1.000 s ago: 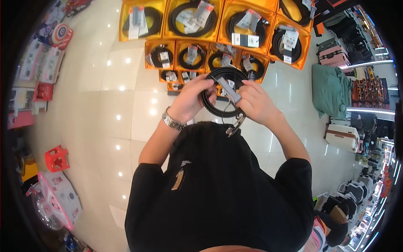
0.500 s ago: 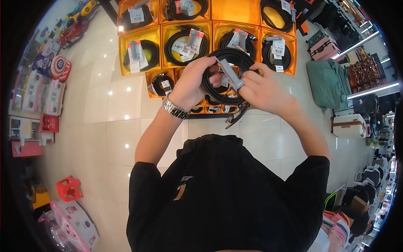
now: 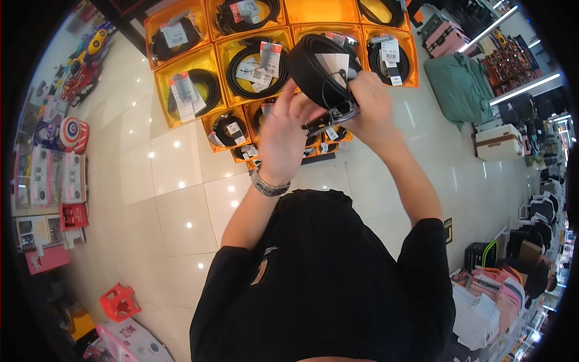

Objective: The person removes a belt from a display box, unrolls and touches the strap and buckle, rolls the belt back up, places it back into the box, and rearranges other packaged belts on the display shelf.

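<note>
A coiled black belt [image 3: 307,63] is held up in front of me, over the yellow-lined boxes. Its metal buckle [image 3: 338,114] hangs at the lower end, and a pale tag [image 3: 333,65] is on the coil. My right hand [image 3: 373,111] grips the belt at its right side, near the buckle. My left hand [image 3: 282,136], with a metal watch [image 3: 270,184] on the wrist, is slightly blurred. Its fingers are stretched out beside the coil's lower left; whether they touch it I cannot tell.
Orange boxes with yellow lining [image 3: 175,117] hold several coiled, tagged belts [image 3: 256,69]. Suitcases [image 3: 455,39] and a green covered bundle [image 3: 458,87] stand at right. Toys line the left side, with a red stool [image 3: 119,301] on the tiled floor [image 3: 169,223].
The belt coil has turned, now showing its broad side and buckle. My left hand has come off the coil and moved down. The view has shifted and tilted.
</note>
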A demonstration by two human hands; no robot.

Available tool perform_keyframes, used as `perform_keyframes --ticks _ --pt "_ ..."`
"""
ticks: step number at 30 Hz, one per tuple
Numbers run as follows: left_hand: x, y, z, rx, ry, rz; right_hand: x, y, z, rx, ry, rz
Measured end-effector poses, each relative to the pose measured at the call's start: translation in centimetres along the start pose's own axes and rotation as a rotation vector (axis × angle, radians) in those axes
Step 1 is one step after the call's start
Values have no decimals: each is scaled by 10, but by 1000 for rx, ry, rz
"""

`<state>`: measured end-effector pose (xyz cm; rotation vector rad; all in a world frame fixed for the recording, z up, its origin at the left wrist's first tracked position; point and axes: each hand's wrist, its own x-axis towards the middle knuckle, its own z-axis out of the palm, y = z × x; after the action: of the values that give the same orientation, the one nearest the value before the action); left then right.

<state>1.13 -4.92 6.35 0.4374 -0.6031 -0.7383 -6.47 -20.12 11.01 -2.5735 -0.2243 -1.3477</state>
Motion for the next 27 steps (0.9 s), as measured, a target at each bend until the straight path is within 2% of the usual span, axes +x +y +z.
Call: perform_keyframes --ticks 2,4,6,8,20,24,26,27 --pt "-16 -14 -11 326 -36 50 -5 -10 8 -14 19 63" --pt "-19 -19 -7 315 -64 129 -9 -21 14 -23 35 125" --pt "-21 -9 2 388 48 47 -10 -31 17 -88 22 136" --pt "-20 -2 0 364 4 59 -9 -40 20 -105 13 145" --pt "-15 14 -14 254 140 -65 -15 -75 31 -115 -181 316" --pt "1 28 1 54 283 -96 -11 -83 26 -70 -227 345" --pt "4 35 -9 -112 258 -160 -9 -89 16 -5 -262 384" --pt "9 35 -17 -145 269 -104 -10 -88 11 47 -209 302"
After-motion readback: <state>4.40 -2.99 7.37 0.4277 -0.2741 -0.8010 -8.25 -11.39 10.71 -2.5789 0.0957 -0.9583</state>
